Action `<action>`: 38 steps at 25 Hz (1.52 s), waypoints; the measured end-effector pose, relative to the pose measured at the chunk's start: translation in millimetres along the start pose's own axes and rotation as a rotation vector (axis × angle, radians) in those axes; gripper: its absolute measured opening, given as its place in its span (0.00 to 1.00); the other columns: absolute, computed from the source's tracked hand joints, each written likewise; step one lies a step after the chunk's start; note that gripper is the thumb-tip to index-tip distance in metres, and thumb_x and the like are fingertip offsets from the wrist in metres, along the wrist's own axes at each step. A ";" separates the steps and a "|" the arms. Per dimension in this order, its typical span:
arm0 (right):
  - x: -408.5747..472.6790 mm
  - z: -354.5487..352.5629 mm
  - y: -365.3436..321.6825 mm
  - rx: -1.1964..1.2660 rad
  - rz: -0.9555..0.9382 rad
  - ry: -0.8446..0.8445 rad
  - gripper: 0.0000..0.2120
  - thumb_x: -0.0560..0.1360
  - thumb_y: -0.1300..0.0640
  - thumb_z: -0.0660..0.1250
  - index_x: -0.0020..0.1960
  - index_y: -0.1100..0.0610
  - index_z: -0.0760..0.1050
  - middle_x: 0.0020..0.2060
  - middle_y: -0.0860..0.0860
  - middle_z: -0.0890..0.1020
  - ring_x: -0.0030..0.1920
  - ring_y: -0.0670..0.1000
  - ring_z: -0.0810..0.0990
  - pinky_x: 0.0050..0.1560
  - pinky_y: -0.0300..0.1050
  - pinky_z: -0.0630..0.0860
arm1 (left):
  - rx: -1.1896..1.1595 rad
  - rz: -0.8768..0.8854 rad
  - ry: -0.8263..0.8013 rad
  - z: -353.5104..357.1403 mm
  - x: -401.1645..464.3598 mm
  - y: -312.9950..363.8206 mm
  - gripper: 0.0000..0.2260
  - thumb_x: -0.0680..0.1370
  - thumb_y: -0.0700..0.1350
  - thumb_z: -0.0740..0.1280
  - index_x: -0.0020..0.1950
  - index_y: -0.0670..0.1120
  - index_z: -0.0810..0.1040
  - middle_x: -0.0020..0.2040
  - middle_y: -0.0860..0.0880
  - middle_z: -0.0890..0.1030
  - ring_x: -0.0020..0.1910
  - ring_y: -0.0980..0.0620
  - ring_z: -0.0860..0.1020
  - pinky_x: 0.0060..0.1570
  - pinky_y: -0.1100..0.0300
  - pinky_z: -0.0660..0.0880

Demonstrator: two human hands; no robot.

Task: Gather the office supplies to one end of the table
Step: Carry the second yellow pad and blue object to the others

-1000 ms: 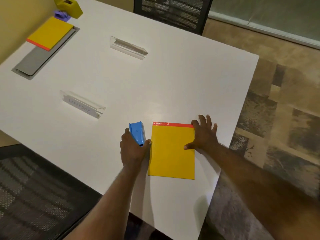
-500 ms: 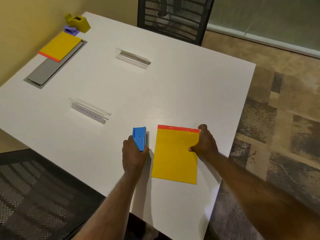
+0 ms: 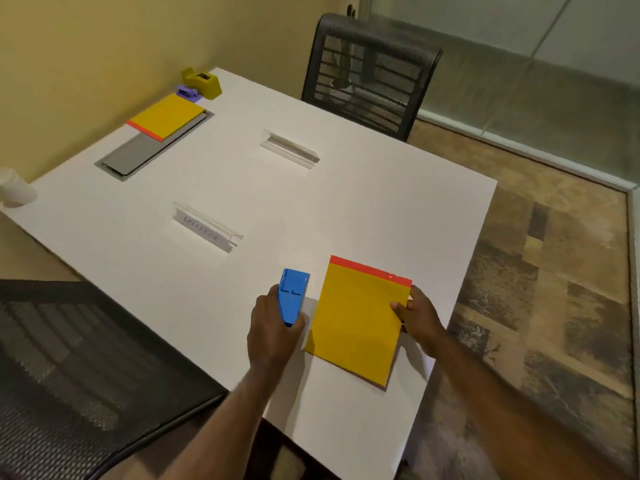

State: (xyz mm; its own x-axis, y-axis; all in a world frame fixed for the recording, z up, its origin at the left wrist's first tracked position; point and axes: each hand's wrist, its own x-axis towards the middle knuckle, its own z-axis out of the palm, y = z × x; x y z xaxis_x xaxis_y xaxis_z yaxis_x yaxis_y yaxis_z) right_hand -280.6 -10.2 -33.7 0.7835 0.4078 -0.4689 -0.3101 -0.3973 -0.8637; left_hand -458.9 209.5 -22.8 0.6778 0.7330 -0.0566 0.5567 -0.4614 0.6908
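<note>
My left hand (image 3: 270,329) grips a blue stapler (image 3: 292,294) near the front of the white table (image 3: 346,209). Just to its right, my right hand (image 3: 420,315) pinches the right edge of a yellow notepad (image 3: 358,320) with a red top strip, and that edge is lifted slightly off the table. At the far left corner lie a second yellow notepad (image 3: 166,116), a small purple item (image 3: 188,92) and an olive-yellow tape dispenser (image 3: 202,83).
Two clear acrylic name holders (image 3: 207,230) (image 3: 290,148) stand mid-table. A grey cable hatch (image 3: 138,155) sits under the far notepad. A white cup (image 3: 14,188) is at the left edge. Mesh chairs stand at the far side (image 3: 370,74) and near left (image 3: 69,358).
My right hand went from flat on the notepad's edge to pinching it and raising it. My left hand lifted the stapler slightly. The view tilted up, showing more of the far wall.
</note>
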 end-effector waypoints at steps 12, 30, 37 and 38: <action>-57.1 -28.2 -44.2 -0.003 -0.191 -0.194 0.07 0.80 0.56 0.61 0.53 0.53 0.77 0.48 0.55 0.85 0.46 0.57 0.83 0.43 0.51 0.79 | 0.026 -0.007 0.304 -79.0 -84.4 18.2 0.30 0.71 0.52 0.75 0.69 0.51 0.66 0.51 0.53 0.72 0.52 0.53 0.75 0.42 0.56 0.80; -168.0 106.6 -115.1 -0.027 -0.459 -0.811 0.15 0.78 0.52 0.62 0.63 0.51 0.74 0.56 0.51 0.83 0.54 0.55 0.83 0.48 0.53 0.80 | -0.001 -0.207 1.078 -213.1 -315.3 -11.0 0.32 0.63 0.48 0.79 0.65 0.48 0.74 0.51 0.54 0.75 0.46 0.49 0.79 0.39 0.47 0.80; -244.2 246.5 -133.2 -0.047 -0.520 -0.964 0.14 0.77 0.53 0.63 0.62 0.51 0.75 0.55 0.50 0.84 0.53 0.52 0.84 0.43 0.45 0.81 | 0.076 -0.266 1.227 -287.8 -373.0 -100.8 0.32 0.61 0.46 0.81 0.63 0.45 0.76 0.50 0.48 0.79 0.41 0.50 0.78 0.36 0.58 0.75; -253.4 265.5 -135.1 -0.038 -0.524 -0.954 0.14 0.77 0.53 0.63 0.62 0.52 0.75 0.55 0.50 0.84 0.53 0.52 0.84 0.44 0.46 0.80 | 0.081 -0.278 1.233 -300.3 -379.3 -115.7 0.32 0.61 0.46 0.81 0.63 0.44 0.75 0.50 0.48 0.79 0.41 0.49 0.79 0.36 0.57 0.76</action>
State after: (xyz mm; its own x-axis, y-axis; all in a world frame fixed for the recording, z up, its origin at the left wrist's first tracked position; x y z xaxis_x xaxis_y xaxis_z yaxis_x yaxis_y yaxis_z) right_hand -580.2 158.3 152.8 0.0675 0.9977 -0.0084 -0.0293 -0.0064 -0.9996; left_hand -924.6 134.9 135.2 -0.3383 0.7672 0.5449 0.6653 -0.2144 0.7151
